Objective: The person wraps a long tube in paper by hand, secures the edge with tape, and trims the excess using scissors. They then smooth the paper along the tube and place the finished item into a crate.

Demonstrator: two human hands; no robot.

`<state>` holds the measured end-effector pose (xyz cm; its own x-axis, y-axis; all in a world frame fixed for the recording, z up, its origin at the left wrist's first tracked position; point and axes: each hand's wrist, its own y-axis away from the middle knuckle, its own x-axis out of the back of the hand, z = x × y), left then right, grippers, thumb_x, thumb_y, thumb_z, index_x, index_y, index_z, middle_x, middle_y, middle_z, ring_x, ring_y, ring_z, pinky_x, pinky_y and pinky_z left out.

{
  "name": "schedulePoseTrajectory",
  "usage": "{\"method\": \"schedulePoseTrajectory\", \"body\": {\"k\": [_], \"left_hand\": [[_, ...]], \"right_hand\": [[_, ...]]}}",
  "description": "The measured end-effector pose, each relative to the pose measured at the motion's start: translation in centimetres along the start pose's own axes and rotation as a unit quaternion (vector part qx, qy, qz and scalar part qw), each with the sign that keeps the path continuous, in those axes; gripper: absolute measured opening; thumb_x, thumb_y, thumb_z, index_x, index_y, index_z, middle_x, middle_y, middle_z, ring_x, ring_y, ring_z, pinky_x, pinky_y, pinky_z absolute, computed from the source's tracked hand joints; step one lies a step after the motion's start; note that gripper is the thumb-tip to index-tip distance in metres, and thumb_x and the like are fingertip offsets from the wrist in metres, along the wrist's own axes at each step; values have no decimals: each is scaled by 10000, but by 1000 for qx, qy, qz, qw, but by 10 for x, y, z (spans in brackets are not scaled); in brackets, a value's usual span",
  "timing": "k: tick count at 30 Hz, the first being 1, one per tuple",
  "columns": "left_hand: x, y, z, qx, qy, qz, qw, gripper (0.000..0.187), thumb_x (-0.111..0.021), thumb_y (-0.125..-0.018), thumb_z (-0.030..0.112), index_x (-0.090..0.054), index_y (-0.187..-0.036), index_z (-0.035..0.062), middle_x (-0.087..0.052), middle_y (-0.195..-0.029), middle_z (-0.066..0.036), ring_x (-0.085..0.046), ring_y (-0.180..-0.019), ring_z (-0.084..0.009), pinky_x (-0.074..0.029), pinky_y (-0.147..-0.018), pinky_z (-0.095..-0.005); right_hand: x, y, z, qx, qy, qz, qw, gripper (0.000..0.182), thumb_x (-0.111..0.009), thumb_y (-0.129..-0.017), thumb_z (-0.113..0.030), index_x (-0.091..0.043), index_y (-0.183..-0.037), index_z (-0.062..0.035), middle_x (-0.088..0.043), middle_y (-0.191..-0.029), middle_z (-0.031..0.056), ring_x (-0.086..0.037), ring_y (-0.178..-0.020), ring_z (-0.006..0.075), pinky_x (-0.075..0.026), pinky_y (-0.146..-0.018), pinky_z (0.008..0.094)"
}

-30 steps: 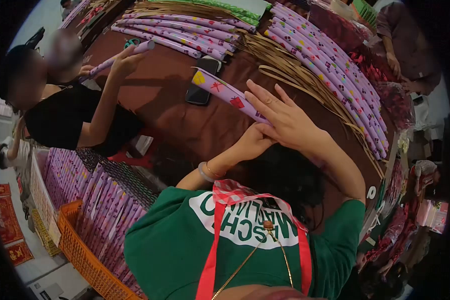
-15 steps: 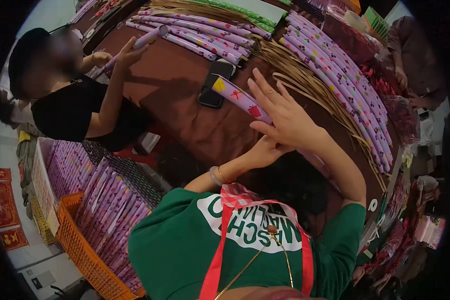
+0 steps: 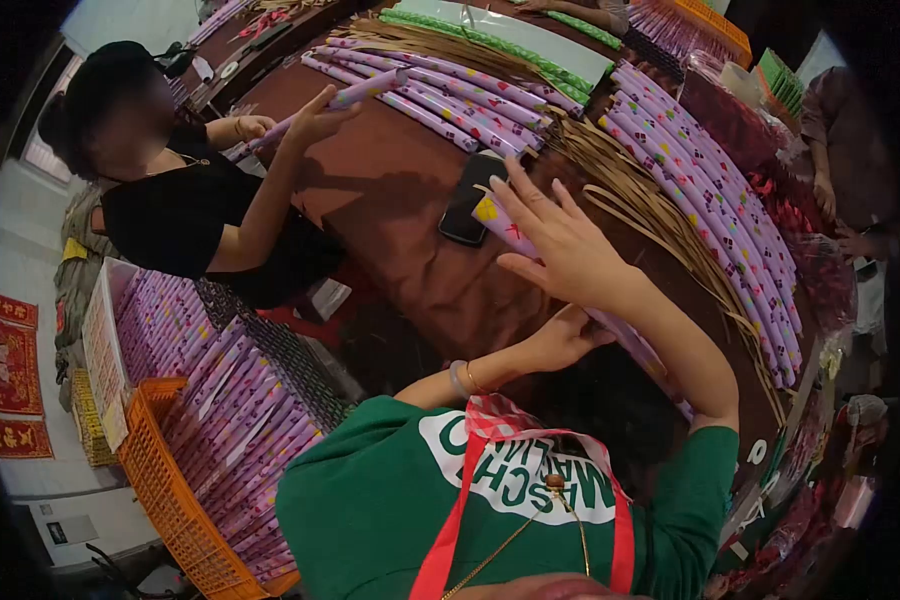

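A lilac tube (image 3: 508, 226) printed with coloured figures runs diagonally in front of my body. My right hand (image 3: 576, 250) lies over its upper part, fingers stretched out and spread, palm against it. Lower down, my left hand (image 3: 568, 338), with bangles at the wrist, is curled round the tube from beneath; its fingers are partly hidden. Just beyond the tube's upper end, a dark phone (image 3: 462, 212) lies on the brown tabletop (image 3: 395, 215).
Similar lilac tubes (image 3: 705, 200) lie in rows beside brown strips (image 3: 660, 215), with green tubes (image 3: 490, 45) behind. At left, a person in black (image 3: 185, 200) holds another tube (image 3: 370, 88). An orange crate (image 3: 175, 500) stands by many stacked tubes (image 3: 240, 420).
My right hand has slid along the tube toward its upper end. The left hand keeps its grip. The whole view has shifted, so the table appears further right and lower.
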<state>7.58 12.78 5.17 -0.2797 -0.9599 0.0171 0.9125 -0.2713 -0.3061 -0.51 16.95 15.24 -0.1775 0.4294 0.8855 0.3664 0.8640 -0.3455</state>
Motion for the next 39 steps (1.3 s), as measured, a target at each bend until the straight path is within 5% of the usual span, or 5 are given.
{"method": "schedulePoseTrajectory", "body": {"k": [11,20,27,37,39], "left_hand": [[2,-2,-15,-13,210,-17,978,323,-582,-863,84,-492,-1169,33,-532,-1192,-106,-491,-1125,-223,-370,-985,-367],[6,1,-25,7,187,-18,982,320,-573,-894,137,-452,-1166,19,-552,-1137,-106,-500,-1123,-198,-373,-984,-345],[12,4,-22,40,167,9,985,311,-560,-888,92,-465,-1172,9,-548,-1149,-105,-516,-1098,-201,-388,-972,-334],[8,-3,-1,132,341,125,922,301,-559,-870,43,-494,-1161,3,-551,-1147,-111,-533,-1069,-199,-406,-959,-319],[14,-10,-3,66,125,76,987,294,-533,-869,-4,-483,-1158,-18,-544,-1149,-119,-534,-1087,-218,-417,-964,-328]], "right_hand": [[-30,3,-25,9,282,3,959,659,-521,-817,-192,-263,-1423,-173,-183,-1497,94,-286,-1340,216,-187,-1095,465],[-53,66,-82,264,14,-73,962,622,-476,-816,-248,-303,-1407,-163,-221,-1495,43,-255,-1356,188,-109,-1125,441],[-45,40,-20,-148,128,219,956,682,-548,-828,-404,-353,-1339,3,-389,-1383,170,-425,-1239,268,-278,-1038,472],[-47,116,-27,-296,162,253,907,614,-500,-848,-449,-434,-1290,-28,-441,-1340,159,-433,-1229,282,-268,-1038,493],[-35,161,-23,-346,153,234,895,587,-513,-858,-398,-415,-1311,-38,-433,-1357,128,-423,-1239,265,-254,-1045,496]]}}
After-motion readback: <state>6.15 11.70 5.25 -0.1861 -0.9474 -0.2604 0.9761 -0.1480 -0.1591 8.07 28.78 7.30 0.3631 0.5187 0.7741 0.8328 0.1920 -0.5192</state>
